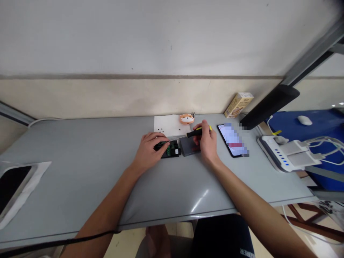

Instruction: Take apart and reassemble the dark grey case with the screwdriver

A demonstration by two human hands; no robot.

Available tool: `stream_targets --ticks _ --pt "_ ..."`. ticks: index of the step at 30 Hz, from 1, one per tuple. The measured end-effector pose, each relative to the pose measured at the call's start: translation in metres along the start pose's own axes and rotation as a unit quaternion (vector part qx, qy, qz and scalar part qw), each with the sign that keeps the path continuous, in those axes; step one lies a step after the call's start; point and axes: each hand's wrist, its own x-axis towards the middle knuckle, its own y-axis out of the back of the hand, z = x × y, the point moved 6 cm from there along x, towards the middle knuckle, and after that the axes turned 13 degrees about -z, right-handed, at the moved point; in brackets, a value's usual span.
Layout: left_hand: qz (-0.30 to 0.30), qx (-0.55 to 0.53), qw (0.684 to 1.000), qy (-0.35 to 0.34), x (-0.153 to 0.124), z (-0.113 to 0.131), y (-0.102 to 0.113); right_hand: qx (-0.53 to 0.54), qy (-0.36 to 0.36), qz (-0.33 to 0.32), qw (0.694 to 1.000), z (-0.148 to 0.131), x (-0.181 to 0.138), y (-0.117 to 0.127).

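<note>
My right hand (206,141) is closed round a screwdriver (197,132) with a black and yellow handle. Its thin metal shaft points left, and the tip is close to the fingers of my left hand (152,146). Those fingers are wrapped over the left end of a small green circuit board in a black casing (172,149), which lies on the table. Beside it on the right, under my right hand, sits a dark grey box-like cover (189,146). Behind them, a white sheet of paper (168,123) carries several tiny dark screws (160,130).
An orange animal-face case (186,119) sits on the paper's right side. To the right lie a lit phone (232,140), a drink carton (238,105), a black cylinder (271,105) and a power strip (281,154) with plugged-in chargers. A dark tablet-like device (13,186) lies far left.
</note>
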Motion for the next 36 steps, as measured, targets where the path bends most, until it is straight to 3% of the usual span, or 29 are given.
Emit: stream_targets --ticks 36 --pt "0.02 0.02 0.998 -0.047 -0.0011 0.0028 0.0048 0.012 0.022 0.006 1.0 0.0005 0.0 -0.0006"
